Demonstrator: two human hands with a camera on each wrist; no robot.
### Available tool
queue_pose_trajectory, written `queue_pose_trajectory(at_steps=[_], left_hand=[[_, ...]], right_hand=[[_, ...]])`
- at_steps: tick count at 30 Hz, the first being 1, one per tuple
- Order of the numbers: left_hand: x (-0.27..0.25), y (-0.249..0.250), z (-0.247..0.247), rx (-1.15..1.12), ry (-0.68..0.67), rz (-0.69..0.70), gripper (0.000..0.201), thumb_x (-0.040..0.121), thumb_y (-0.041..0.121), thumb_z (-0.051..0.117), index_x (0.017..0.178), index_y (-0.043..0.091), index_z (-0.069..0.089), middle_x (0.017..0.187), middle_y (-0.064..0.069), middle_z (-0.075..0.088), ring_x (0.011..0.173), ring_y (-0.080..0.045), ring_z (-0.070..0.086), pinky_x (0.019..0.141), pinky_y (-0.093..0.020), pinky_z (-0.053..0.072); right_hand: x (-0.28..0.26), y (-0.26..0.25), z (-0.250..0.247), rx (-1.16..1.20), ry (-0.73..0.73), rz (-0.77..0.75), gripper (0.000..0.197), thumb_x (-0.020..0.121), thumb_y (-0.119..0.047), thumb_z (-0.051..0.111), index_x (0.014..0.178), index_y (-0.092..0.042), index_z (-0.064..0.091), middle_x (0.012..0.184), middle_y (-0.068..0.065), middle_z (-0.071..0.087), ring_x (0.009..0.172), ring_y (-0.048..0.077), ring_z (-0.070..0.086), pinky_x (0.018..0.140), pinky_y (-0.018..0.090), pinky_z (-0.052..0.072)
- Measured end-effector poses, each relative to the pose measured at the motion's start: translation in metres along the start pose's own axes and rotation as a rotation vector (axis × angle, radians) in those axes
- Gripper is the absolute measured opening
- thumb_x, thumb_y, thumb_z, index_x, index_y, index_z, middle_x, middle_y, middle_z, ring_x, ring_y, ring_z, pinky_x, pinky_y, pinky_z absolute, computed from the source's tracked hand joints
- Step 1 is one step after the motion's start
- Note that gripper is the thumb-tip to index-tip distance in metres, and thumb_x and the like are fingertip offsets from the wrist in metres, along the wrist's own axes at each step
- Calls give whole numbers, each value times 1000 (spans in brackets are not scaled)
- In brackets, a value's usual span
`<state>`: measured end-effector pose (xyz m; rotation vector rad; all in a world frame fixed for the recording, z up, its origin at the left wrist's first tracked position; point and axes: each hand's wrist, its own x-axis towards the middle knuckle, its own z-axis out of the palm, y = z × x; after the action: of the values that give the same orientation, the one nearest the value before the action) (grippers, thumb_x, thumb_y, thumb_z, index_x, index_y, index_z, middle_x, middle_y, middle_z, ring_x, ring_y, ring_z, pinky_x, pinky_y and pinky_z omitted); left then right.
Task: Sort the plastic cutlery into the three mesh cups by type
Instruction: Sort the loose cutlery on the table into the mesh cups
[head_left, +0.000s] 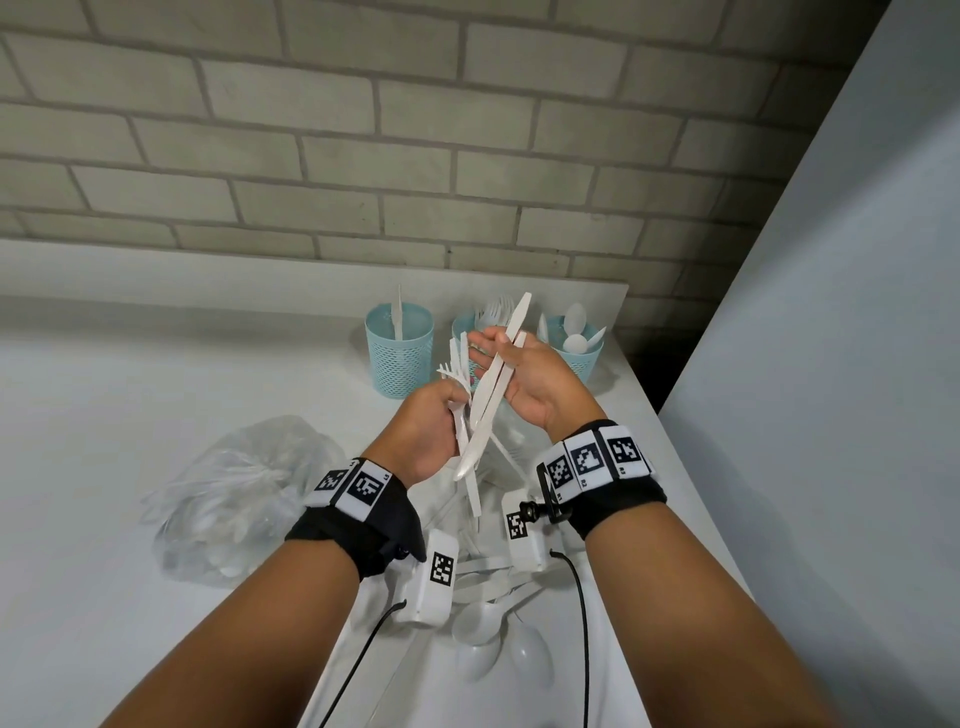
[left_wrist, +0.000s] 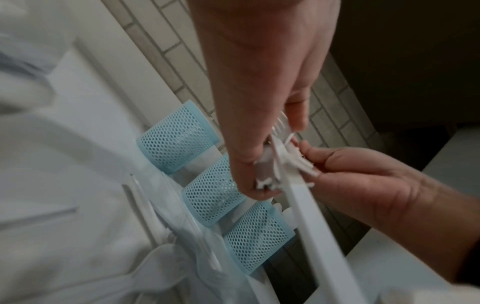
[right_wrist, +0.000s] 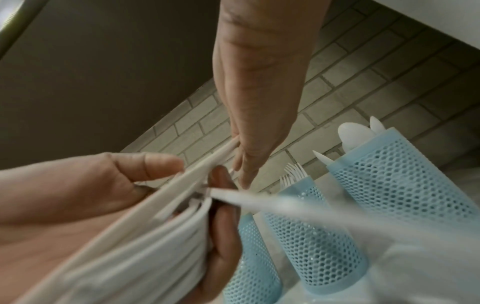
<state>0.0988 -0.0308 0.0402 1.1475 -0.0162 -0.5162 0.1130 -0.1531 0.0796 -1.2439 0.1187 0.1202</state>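
A bundle of white plastic forks (head_left: 457, 374) is gripped in the curled left hand (head_left: 426, 436) above the table (head_left: 156, 374), while two knives (head_left: 493, 384) are pinched in the right hand (head_left: 530, 379) beside it. Behind the hands, three blue mesh cups are lined up near the wall: a left cup (head_left: 400, 353) with one knife, a middle cup (head_left: 467, 332) with forks, a right cup (head_left: 576, 348) with spoons. More cutlery (head_left: 483, 623) is scattered below the wrists, beside a clear bag (head_left: 239, 493).

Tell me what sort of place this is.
Probably a kitchen or utility corner: a plain white counter set against a grey brick wall, with three light-blue mesh cups and loose white plastic cutlery being sorted.
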Motion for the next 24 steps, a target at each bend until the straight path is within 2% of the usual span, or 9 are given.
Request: queue_pose_trajectory(at_steps=[3,6,8,10,13,16,18,20,24], left_hand=[[-3,0,1,-28,-64,-12,24,93,11,36,95,10,61,75,-8,56,63,-18,55,63,-32,42],[-2,-5,4,46,-17,74,21,96,13,47,113,10,59,84,-3,64,70,-13,61,60,-25,50],[1,-8,2,53,2,123,27,94,6,51,120,9,56,95,-3,66,79,-14,62,66,-22,54],[0,-7,-1,83,13,149,28,92,3,52,119,9,56,97,-4,66,82,-15,63,71,-22,55],[-1,-6,-3,147,45,152,26,91,3,54,116,9,57,89,-2,65,72,-11,62,61,-19,54],[0,-8,-3,201,81,160,16,91,3,54,105,8,59,85,-3,65,72,-10,61,60,-17,50],[1,-9,-4,220,114,165,17,90,1,56,106,4,59,85,-5,65,75,-11,61,64,-16,50],[2,-10,-5,235,124,163,21,88,0,58,109,0,60,85,-6,66,73,-9,63,61,-13,51],[-1,-10,-6,268,82,139,21,85,1,63,106,-2,63,82,-6,68,65,-6,65,60,-13,52]], right_hand=[[2,2,-1,43,29,4,27,101,-10,33,123,-3,47,141,19,45,132,33,42,90,36,45],[3,5,3,51,31,23,20,101,-10,35,111,-7,51,140,18,47,130,32,44,78,34,47],[4,8,2,0,15,26,23,100,-13,38,118,-7,52,137,15,50,121,31,50,72,36,48],[7,9,-3,-51,2,32,17,99,-13,42,108,-11,56,126,12,57,107,27,53,64,33,48],[12,11,-10,-166,67,23,12,96,-11,51,106,-14,55,102,5,62,94,20,60,82,33,50],[18,16,-16,-413,169,-64,36,92,-17,59,125,-9,48,118,9,60,109,27,60,89,35,48],[18,18,-18,-602,268,-174,59,91,-21,60,141,-10,31,138,7,48,127,26,47,97,32,41],[17,19,-20,-941,364,-305,65,93,-27,55,147,-15,21,152,8,28,141,30,24,113,43,25],[15,23,-20,-1580,239,-335,40,101,-36,27,128,-21,53,159,7,7,144,31,-18,113,54,-9]])
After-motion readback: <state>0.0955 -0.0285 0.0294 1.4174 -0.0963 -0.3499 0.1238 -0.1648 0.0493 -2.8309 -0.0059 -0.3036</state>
